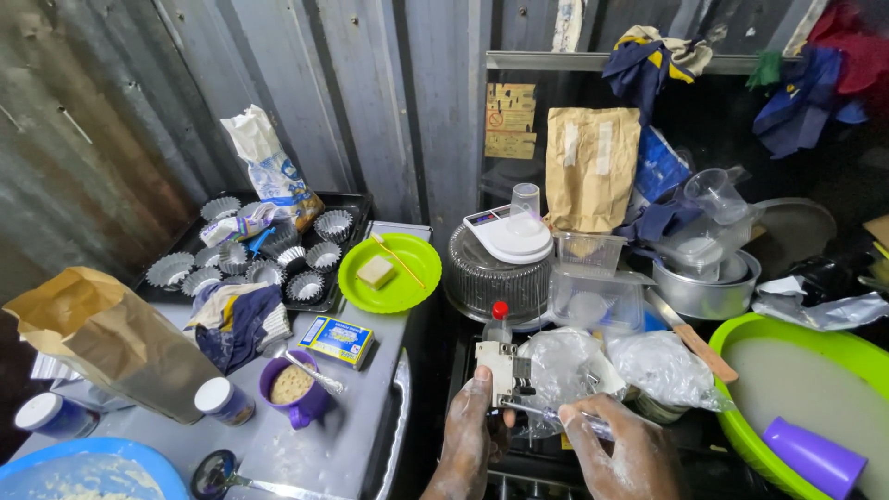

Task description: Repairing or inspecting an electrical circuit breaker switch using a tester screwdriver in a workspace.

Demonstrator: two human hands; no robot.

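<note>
My left hand [470, 429] and my right hand [616, 449] are low in the middle of the view, both dusted with flour. Together they hold a crumpled clear plastic bag [565, 370] with a white card-like piece [495, 368] at its left end. My left hand grips the white piece from below. My right hand pinches the bag's lower edge. A small bottle with a red cap [499, 319] stands just behind them.
A black tray [347, 206] of fluted metal cups, a green plate [391, 273] with a butter block, a purple cup [294, 387] of powder, brown paper bags [111, 338], a white scale [509, 236] on a clear dome, a big green bowl [796, 335] with a purple cup at right.
</note>
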